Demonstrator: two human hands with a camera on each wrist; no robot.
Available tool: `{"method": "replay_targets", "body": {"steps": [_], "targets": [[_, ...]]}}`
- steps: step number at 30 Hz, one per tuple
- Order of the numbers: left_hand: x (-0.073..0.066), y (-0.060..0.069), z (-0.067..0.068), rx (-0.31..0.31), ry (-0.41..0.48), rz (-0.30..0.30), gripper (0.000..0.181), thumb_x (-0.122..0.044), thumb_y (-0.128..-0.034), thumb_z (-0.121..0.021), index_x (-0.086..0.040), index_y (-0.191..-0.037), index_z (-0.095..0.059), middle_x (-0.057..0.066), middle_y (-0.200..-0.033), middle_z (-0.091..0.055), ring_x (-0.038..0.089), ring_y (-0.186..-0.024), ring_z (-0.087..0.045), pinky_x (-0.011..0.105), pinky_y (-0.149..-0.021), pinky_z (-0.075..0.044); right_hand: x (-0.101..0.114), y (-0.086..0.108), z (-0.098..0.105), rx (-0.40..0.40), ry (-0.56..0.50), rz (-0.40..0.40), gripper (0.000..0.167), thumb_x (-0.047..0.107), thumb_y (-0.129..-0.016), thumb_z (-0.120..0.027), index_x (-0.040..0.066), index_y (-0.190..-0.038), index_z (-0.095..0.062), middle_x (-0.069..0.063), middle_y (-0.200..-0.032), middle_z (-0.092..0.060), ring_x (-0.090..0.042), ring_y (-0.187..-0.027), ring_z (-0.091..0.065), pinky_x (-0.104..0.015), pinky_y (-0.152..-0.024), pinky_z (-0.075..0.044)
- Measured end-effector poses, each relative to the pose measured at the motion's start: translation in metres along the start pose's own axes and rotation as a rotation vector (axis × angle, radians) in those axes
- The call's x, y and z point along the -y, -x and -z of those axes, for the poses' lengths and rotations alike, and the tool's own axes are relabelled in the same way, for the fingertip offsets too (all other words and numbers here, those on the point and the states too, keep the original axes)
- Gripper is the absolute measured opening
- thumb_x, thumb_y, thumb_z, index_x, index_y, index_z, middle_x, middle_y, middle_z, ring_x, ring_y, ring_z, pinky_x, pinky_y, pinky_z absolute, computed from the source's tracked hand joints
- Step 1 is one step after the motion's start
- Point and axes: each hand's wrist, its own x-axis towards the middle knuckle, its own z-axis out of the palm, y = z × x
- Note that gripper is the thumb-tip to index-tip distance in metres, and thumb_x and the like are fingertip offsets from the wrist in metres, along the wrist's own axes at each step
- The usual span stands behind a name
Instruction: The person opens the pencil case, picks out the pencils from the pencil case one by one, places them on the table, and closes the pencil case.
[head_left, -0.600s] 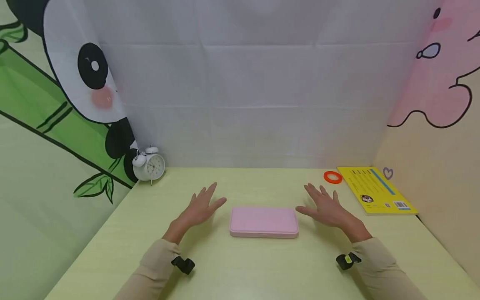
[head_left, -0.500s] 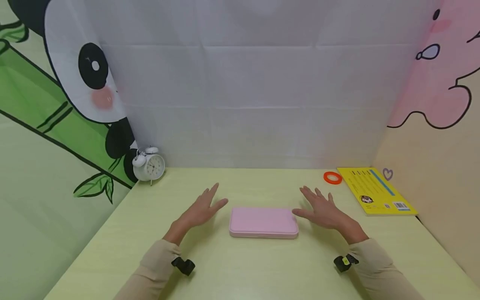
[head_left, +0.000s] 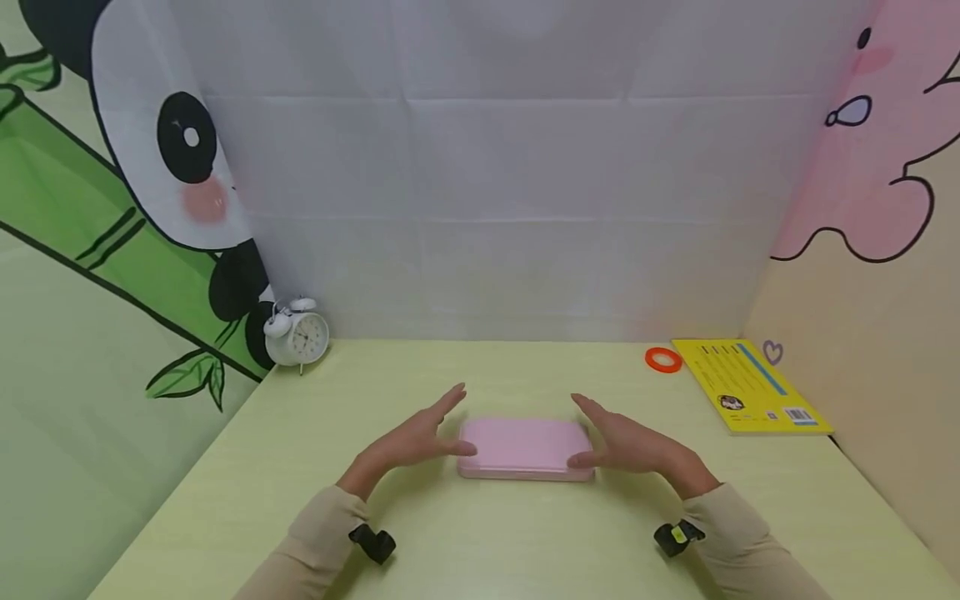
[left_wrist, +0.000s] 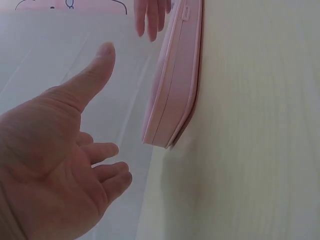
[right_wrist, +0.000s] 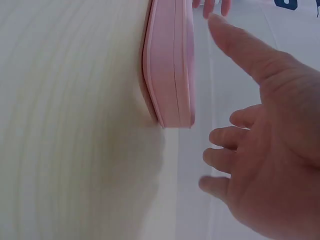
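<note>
A flat pink case (head_left: 525,446) with rounded corners lies closed on the table in the head view. My left hand (head_left: 416,437) hovers at its left end, the thumb pointing in over that edge. At the opposite end is my right hand (head_left: 626,442), its thumb over the case's near right corner. Both hands have their fingers spread and hold nothing. In the left wrist view, a gap shows between my left hand (left_wrist: 60,155) and the case (left_wrist: 175,80). The right wrist view likewise has my right hand (right_wrist: 270,135) apart from the case's side (right_wrist: 170,65).
A white alarm clock (head_left: 300,333) stands at the table's back left corner. Toward the back right lie an orange-red ring (head_left: 663,360) and a yellow book (head_left: 750,387). A white cloth (head_left: 510,208) hangs behind the pale table (head_left: 510,542).
Both hands have moved inward toward the pink case and slightly down, bringing the thumbs over its ends. The case stays put; the whole view has shifted slightly.
</note>
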Motion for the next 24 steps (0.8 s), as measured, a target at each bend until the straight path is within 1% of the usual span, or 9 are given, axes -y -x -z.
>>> {"method": "replay_targets", "body": {"steps": [3, 4, 7, 9, 11, 13, 15, 19, 24], "targets": [[-0.001, -0.001, -0.004, 0.027, 0.016, -0.036, 0.114, -0.048, -0.0812, -0.081, -0.020, -0.162, -0.007, 0.008, -0.165, -0.020, 0.027, -0.150, -0.018, 0.053, -0.116, -0.022, 0.001, -0.003, -0.005, 0.028, -0.013, 0.021, 0.112, 0.045, -0.078, -0.085, 0.004, -0.159, -0.019, -0.017, -0.152, -0.042, -0.028, -0.130, -0.047, -0.050, -0.111, -0.033], [0.000, -0.002, -0.006, 0.031, 0.020, -0.043, 0.114, -0.047, -0.0803, -0.082, -0.020, -0.162, -0.007, 0.008, -0.164, -0.021, 0.027, -0.149, -0.019, 0.052, -0.116, -0.023, 0.001, -0.004, -0.006, 0.032, -0.007, 0.033, 0.113, 0.044, -0.077, -0.086, 0.003, -0.158, -0.019, -0.016, -0.148, -0.046, -0.025, -0.123, -0.050, -0.049, -0.110, -0.035], [0.002, -0.005, -0.013, 0.037, 0.019, -0.058, 0.116, -0.044, -0.0782, -0.085, -0.020, -0.162, -0.009, 0.009, -0.164, -0.023, 0.028, -0.148, -0.024, 0.050, -0.115, -0.025, 0.001, -0.008, -0.009, 0.044, -0.004, 0.066, 0.112, 0.039, -0.077, -0.087, 0.001, -0.158, -0.020, -0.013, -0.142, -0.051, -0.021, -0.113, -0.051, -0.047, -0.106, -0.039], [0.002, -0.006, -0.017, 0.042, 0.017, -0.067, 0.117, -0.042, -0.0772, -0.086, -0.018, -0.162, -0.010, 0.010, -0.163, -0.025, 0.028, -0.147, -0.026, 0.049, -0.115, -0.026, 0.002, -0.009, -0.010, 0.050, -0.003, 0.085, 0.110, 0.037, -0.077, -0.088, 0.001, -0.158, -0.021, -0.014, -0.144, -0.049, -0.021, -0.117, -0.051, -0.047, -0.107, -0.038], [0.001, -0.008, -0.021, 0.049, 0.003, -0.077, 0.117, -0.042, -0.0765, -0.087, -0.016, -0.162, -0.011, 0.010, -0.162, -0.026, 0.025, -0.147, -0.027, 0.048, -0.115, -0.028, 0.004, -0.011, -0.011, 0.059, -0.013, 0.103, 0.108, 0.034, -0.078, -0.088, 0.002, -0.157, -0.023, -0.015, -0.151, -0.043, -0.024, -0.128, -0.047, -0.048, -0.110, -0.035], [-0.001, -0.009, -0.024, 0.055, -0.016, -0.085, 0.117, -0.041, -0.0759, -0.088, -0.013, -0.162, -0.013, 0.010, -0.162, -0.028, 0.023, -0.146, -0.029, 0.046, -0.114, -0.029, 0.006, -0.012, -0.011, 0.074, -0.018, 0.127, 0.105, 0.031, -0.078, -0.088, 0.000, -0.156, -0.026, -0.018, -0.156, -0.036, -0.030, -0.138, -0.040, -0.049, -0.113, -0.030], [-0.002, -0.009, -0.026, 0.053, -0.046, -0.096, 0.117, -0.041, -0.0756, -0.088, -0.011, -0.161, -0.014, 0.011, -0.160, -0.031, 0.022, -0.145, -0.032, 0.046, -0.114, -0.030, 0.008, -0.013, -0.010, 0.094, -0.027, 0.140, 0.101, 0.028, -0.078, -0.088, -0.001, -0.155, -0.029, -0.019, -0.160, -0.028, -0.035, -0.146, -0.029, -0.051, -0.115, -0.025], [-0.003, -0.010, -0.028, 0.036, -0.076, -0.114, 0.113, -0.036, -0.0762, -0.088, -0.009, -0.160, -0.018, 0.014, -0.157, -0.036, 0.022, -0.141, -0.038, 0.046, -0.112, -0.032, 0.010, -0.015, -0.011, 0.124, -0.028, 0.131, 0.096, 0.024, -0.079, -0.087, -0.002, -0.153, -0.033, -0.019, -0.162, -0.022, -0.038, -0.149, -0.016, -0.052, -0.117, -0.020], [-0.002, -0.010, -0.031, 0.031, -0.118, -0.140, 0.107, -0.031, -0.0794, -0.087, -0.007, -0.160, -0.020, 0.016, -0.154, -0.041, 0.025, -0.138, -0.042, 0.047, -0.111, -0.035, 0.010, -0.016, -0.013, 0.133, -0.020, 0.125, 0.094, 0.023, -0.079, -0.087, -0.002, -0.153, -0.035, -0.020, -0.161, -0.025, -0.039, -0.149, -0.016, -0.053, -0.117, -0.019]]}}
